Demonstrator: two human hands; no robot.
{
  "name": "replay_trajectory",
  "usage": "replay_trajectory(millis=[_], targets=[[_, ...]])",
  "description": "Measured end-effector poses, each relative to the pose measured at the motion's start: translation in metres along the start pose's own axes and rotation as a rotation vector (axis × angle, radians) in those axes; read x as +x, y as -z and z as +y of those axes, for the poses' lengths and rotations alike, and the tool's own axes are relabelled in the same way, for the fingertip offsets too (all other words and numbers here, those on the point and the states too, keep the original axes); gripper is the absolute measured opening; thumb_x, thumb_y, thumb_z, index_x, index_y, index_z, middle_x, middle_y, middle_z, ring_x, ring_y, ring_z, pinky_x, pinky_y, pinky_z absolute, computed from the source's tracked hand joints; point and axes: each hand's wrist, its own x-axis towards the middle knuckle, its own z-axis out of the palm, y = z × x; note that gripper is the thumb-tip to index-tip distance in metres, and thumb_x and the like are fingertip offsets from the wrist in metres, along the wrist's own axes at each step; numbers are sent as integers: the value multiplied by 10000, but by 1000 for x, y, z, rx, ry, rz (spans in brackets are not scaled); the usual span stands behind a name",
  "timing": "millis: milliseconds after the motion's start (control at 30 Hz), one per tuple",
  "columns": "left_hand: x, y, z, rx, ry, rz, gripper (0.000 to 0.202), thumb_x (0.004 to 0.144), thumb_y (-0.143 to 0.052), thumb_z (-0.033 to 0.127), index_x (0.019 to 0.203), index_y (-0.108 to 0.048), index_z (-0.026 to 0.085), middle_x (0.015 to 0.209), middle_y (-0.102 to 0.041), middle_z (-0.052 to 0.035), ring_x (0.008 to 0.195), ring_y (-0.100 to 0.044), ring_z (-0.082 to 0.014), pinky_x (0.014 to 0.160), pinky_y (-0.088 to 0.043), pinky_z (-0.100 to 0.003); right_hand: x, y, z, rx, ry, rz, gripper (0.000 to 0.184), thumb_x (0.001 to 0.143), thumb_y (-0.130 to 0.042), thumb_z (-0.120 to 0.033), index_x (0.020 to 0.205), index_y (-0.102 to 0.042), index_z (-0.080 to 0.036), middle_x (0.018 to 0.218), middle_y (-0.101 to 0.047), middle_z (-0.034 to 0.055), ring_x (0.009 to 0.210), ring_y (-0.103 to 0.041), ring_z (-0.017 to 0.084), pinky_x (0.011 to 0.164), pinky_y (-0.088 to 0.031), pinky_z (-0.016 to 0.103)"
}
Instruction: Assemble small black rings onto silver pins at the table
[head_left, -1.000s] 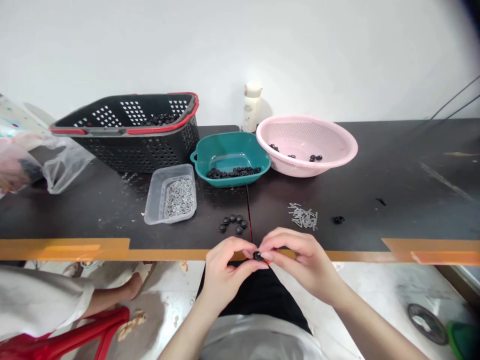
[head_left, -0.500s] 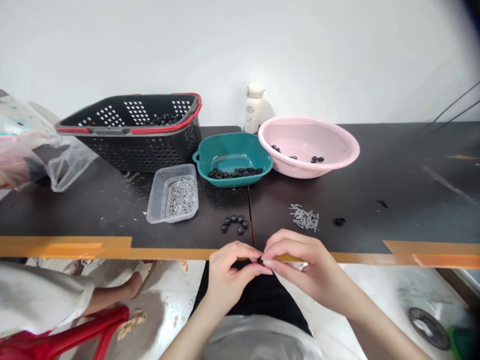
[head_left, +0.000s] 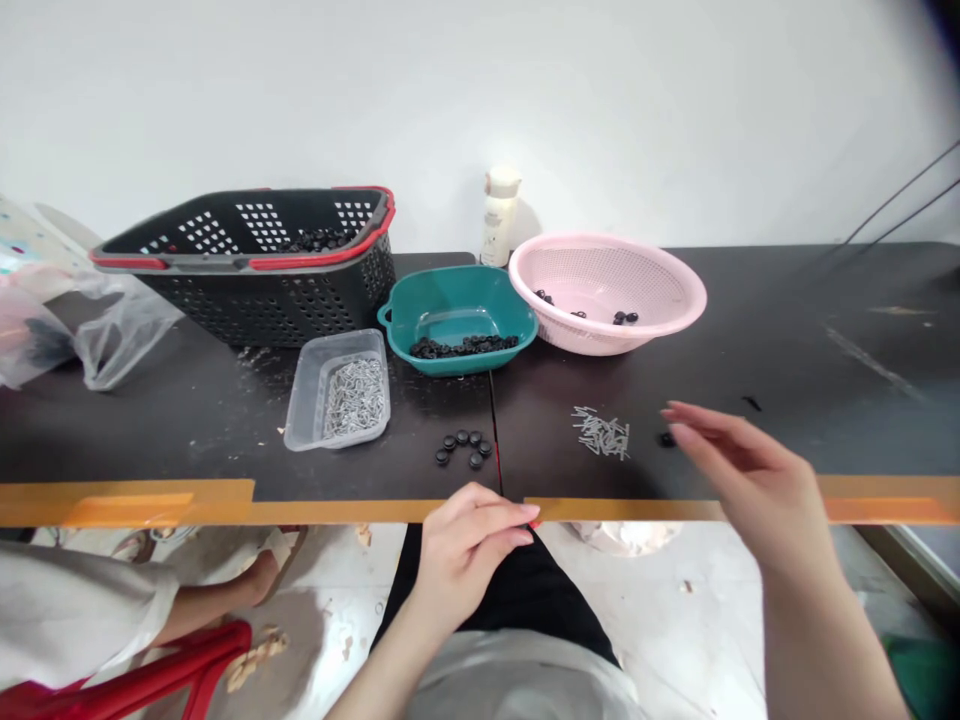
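My left hand [head_left: 466, 545] is at the front edge of the table, its thumb and fingertips closed together. Whatever sits between those tips is too small and hidden to name. Over the right part of the tabletop, my right hand [head_left: 750, 475] has its thumb and forefinger slightly apart, with no item visible between them. Close beside these fingertips lies a small black round piece [head_left: 666, 439], partly covered. A pile of silver metal pins [head_left: 602, 434] is left of that hand. Several black round caps [head_left: 463, 438] form an arc on the table beyond my left hand.
Along the back stand a black basket [head_left: 247, 290] with red handles, a teal basin [head_left: 450, 285], a pink colander [head_left: 675, 280] and a white bottle [head_left: 499, 218]. A clear tub [head_left: 300, 400] holds metal pins. Another person's arm [head_left: 214, 597] and a red stool [head_left: 202, 660] are at left.
My right hand has left my left hand and moved right and forward to the black piece on the table. My left hand has stayed near the edge. The view has shifted slightly.
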Motion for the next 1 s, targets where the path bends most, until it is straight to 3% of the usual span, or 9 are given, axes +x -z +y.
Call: replay_trajectory(millis=[67,167,333,433,533,700,767,867,1000], targets=[[1,0,-1,17,13,-3,137,862,-670,203,937,-779,237,767,-733,-40,639,-677,-124,609,-578,-203,11,15,23,-166,-44,91,432,770,-671,-529,1111,-692,-265,1144,-706,92,1008,-655,317,947,-499,527],[1,-1,-3,25,14,1,146,861,-665,179,944,-773,230,788,-738,-38,666,-684,-125,631,-578,-200,19,26,54,-308,-63,-9,584,692,-692,-578,1161,-665,-231,1122,-701,110,973,-651,329,860,-527,509],[-7,-6,-7,-19,124,-1,301,810,-721,167,1100,-709,248,796,-722,-9,679,-687,-122,687,-583,-216,21,16,68,-383,8,-36,454,765,-643,-531,1066,-700,-197,1038,-702,119,892,-643,303,792,-522,460],[-11,-6,-7,-72,240,28,284,774,-752,163,1044,-696,232,833,-723,-10,712,-693,-127,723,-585,-229,21,7,56,-336,-13,-30,313,784,-662,-454,976,-721,-214,988,-717,98,871,-650,291,842,-508,463],[-10,-6,-5,-146,264,70,159,770,-750,148,902,-697,217,839,-710,-15,749,-682,-129,704,-570,-216,13,-3,35,-146,-6,-81,274,793,-687,-410,995,-722,-230,935,-725,77,868,-662,269,864,-518,437],[-1,-6,5,-215,240,95,172,792,-732,143,922,-727,255,848,-692,-8,719,-645,-106,653,-540,-193,-16,-24,-7,216,262,-391,203,867,-659,-329,1050,-743,-302,1056,-672,61,935,-655,225,754,-559,337],[3,-7,12,-199,228,95,177,796,-729,143,929,-738,259,835,-683,-6,711,-639,-100,641,-537,-179,-28,-33,-21,372,301,-487,230,893,-639,-293,1104,-726,-325,1050,-661,57,933,-662,211,739,-569,324],[7,-8,22,-152,199,106,196,778,-750,147,939,-732,256,806,-677,9,694,-639,-89,639,-548,-154,-40,-46,-34,667,195,-567,302,864,-695,-259,1155,-673,-338,964,-693,32,875,-684,176,728,-592,290],[10,-9,31,-65,207,120,247,747,-784,156,958,-692,245,785,-678,35,672,-649,-76,674,-565,-141,-49,-59,-42,916,61,-610,267,773,-790,-201,982,-652,-293,910,-715,2,814,-695,139,730,-600,245]])
